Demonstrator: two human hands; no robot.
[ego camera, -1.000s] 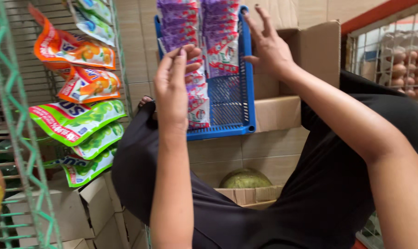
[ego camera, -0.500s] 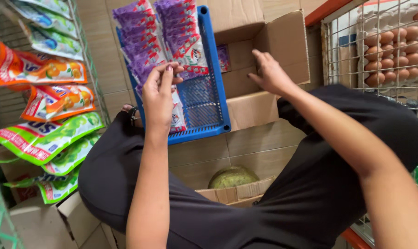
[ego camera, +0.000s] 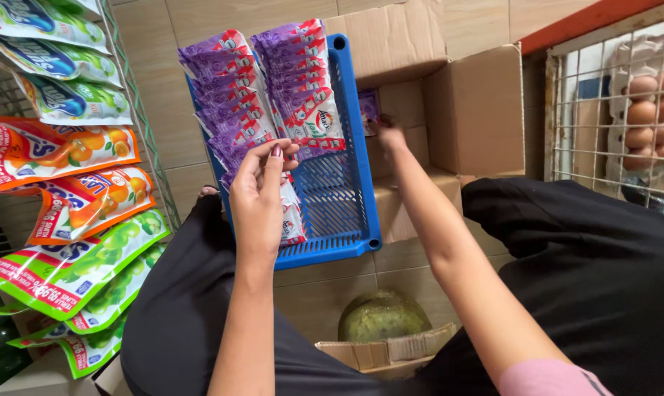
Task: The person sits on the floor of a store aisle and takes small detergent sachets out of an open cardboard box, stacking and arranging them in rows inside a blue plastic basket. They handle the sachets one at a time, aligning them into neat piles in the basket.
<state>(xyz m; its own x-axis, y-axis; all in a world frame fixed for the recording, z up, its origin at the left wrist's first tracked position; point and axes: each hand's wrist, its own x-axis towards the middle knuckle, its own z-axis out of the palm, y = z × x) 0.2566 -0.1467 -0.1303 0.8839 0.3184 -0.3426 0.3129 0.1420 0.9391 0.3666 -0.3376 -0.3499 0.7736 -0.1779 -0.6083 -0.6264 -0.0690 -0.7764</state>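
— Why does the blue basket [ego camera: 343, 213] lean on the person's lap against the cardboard box [ego camera: 449, 110]?

— Probably so the purple sachets [ego camera: 273, 95] stay fanned in two overlapping rows along its left side.

— And the left hand [ego camera: 262, 202]?

— It rests on the lower sachets near the basket's left edge, fingers [ego camera: 273, 158] together, pinching one.

— The right hand [ego camera: 389, 133]?

— It reaches past the basket's right rim into the box, touching a purple packet [ego camera: 368, 108]; I cannot tell whether its fingers are closed.
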